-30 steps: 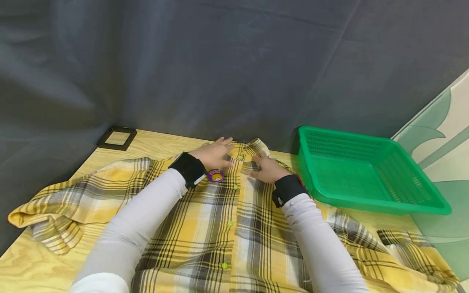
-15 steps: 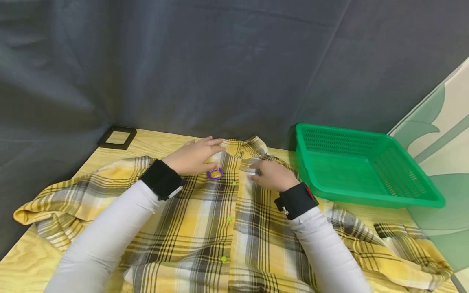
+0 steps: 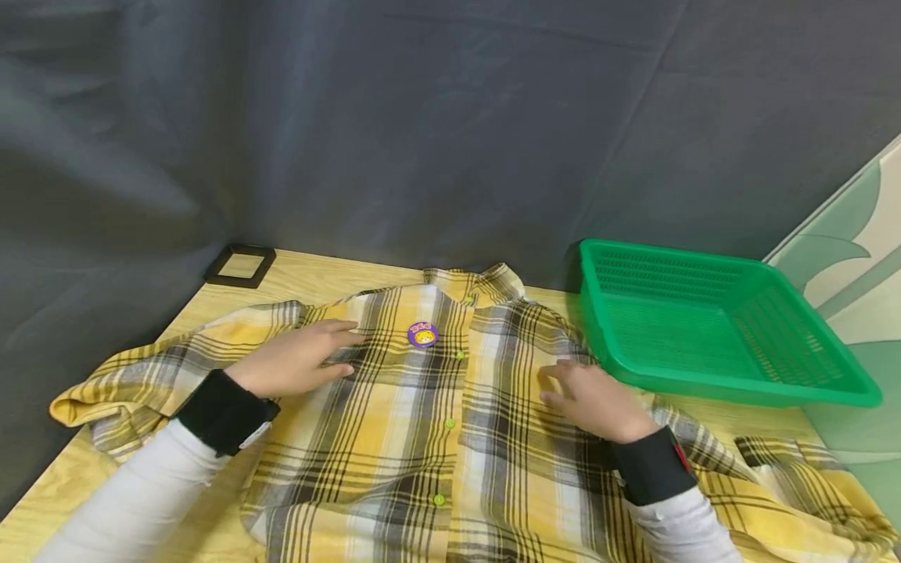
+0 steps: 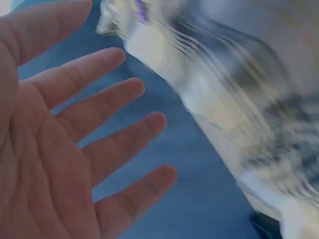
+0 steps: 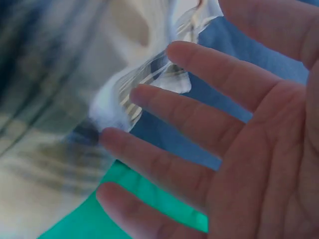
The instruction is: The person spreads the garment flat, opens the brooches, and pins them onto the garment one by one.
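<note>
A yellow, grey and white plaid shirt [image 3: 394, 391] lies spread on the table, its front buttoned with green buttons [image 3: 450, 423]. Its collar [image 3: 486, 285] points to the back, and a round purple badge [image 3: 423, 335] with a yellow animal face sits on the chest. My left hand [image 3: 303, 356] hovers over the shirt's left side, fingers spread and holding nothing, as the left wrist view also shows. Over the right side is my right hand [image 3: 594, 395], its fingers [image 5: 169, 109] apart with nothing in them. Whether either hand touches the cloth I cannot tell.
A green plastic basket [image 3: 704, 383] stands at the back right, close to the shirt's shoulder. A black square frame [image 3: 241, 266] lies at the table's back left corner. Behind the wooden table [image 3: 324, 270] hangs a dark grey curtain [image 3: 436, 141].
Both hands have drawn apart from near the collar, the left hand moving left and nearer, the right hand moving right and nearer. The badge and collar are now uncovered.
</note>
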`<state>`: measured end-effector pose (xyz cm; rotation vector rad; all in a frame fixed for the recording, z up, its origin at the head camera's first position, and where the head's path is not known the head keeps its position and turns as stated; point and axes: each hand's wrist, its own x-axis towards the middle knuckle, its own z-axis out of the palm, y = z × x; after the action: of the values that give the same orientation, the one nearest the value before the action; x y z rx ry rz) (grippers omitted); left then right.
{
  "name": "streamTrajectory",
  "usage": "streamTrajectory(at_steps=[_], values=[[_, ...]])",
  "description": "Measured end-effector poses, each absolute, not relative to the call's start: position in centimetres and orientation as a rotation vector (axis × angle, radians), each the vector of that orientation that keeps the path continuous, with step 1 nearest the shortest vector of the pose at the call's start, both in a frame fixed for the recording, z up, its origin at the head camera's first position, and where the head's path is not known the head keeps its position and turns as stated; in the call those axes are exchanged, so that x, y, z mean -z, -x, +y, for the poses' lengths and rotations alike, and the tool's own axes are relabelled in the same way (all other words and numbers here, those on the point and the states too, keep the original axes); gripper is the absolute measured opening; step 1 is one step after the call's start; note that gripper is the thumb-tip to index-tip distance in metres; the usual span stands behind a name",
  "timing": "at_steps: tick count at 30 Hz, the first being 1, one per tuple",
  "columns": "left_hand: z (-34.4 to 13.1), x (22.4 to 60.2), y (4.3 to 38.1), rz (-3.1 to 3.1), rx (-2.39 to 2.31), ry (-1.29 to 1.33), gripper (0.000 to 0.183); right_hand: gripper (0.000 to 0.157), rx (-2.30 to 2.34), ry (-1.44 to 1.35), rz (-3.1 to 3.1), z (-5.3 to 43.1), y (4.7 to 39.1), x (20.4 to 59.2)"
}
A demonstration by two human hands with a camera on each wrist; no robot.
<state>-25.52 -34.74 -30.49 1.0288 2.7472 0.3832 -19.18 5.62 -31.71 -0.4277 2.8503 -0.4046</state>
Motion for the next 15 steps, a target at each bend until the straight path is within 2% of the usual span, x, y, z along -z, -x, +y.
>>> streamTrajectory(at_steps=[7, 15], values=[[-37.7, 32.1, 25.9, 2.786, -0.360, -0.840, 0.060, 0.053, 0.303, 0.209, 2.816, 7.2, 16.6, 32.5], [-39.8, 33.5, 26.5, 2.651, -0.360, -0.665, 0.076, 0.066, 0.430, 0.052, 2.747, 10.0, 14.9, 33.8]])
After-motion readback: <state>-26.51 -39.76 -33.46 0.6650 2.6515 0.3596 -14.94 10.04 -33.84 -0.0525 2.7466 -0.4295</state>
